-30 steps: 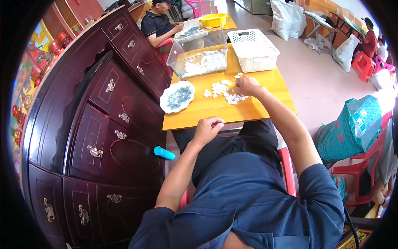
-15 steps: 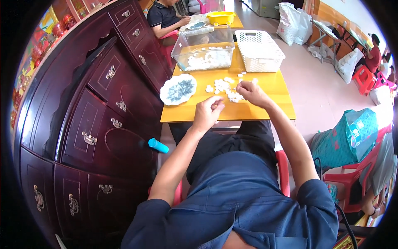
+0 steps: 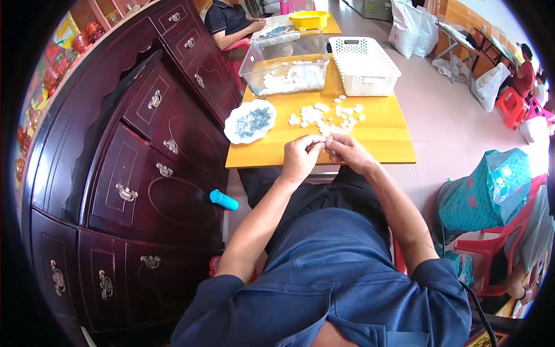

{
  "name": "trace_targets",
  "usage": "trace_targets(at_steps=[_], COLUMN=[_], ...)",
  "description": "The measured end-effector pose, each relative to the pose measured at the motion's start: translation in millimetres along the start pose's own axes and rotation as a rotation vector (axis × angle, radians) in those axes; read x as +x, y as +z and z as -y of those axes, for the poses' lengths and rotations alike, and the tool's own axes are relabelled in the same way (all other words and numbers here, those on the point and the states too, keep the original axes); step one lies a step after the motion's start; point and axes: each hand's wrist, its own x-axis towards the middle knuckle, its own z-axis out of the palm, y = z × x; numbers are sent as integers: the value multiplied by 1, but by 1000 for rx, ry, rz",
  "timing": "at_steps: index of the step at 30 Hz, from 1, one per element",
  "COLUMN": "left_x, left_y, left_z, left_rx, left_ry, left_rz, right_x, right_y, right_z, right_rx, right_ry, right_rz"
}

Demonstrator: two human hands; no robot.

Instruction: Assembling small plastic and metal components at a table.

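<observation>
My left hand [image 3: 303, 155] and my right hand [image 3: 349, 152] meet fingertip to fingertip above the near edge of the yellow table [image 3: 263, 155]. Both are closed in a pinch. Something small and pale shows between the fingertips, too small to name. Just beyond them lies a loose scatter of small round white pieces [image 3: 312, 114]. To the left sits a white scalloped dish [image 3: 233, 128] with many small dark bits in it. A clear plastic bin [image 3: 283, 63] holding more white pieces stands behind, beside a white perforated basket [image 3: 373, 88].
A dark wooden cabinet [image 3: 133, 156] with drawers closes off the left side. On the floor near it lies a turquoise cylinder [image 3: 224, 200]. At right, a teal bag [image 3: 480, 191] stands by red chairs [image 3: 491, 248]. Across the table, another person [image 3: 228, 26] works near a yellow tub [image 3: 309, 21].
My right hand has come back from the white pieces toward me and joined my left hand, which has shifted slightly right. The white pieces lie more spread out in view.
</observation>
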Motion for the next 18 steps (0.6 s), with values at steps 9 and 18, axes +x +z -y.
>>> trace_targets(at_steps=[9, 18], left_x=[-16, -17], left_y=[3, 2], left_z=[13, 20], left_rx=[67, -331], left_ry=[73, -296], left_rz=[-18, 63], right_x=[-4, -3], right_y=[-1, 4], right_z=[-17, -18], right_rx=[-111, -10], right_ry=[-25, -125], right_rz=[-13, -49])
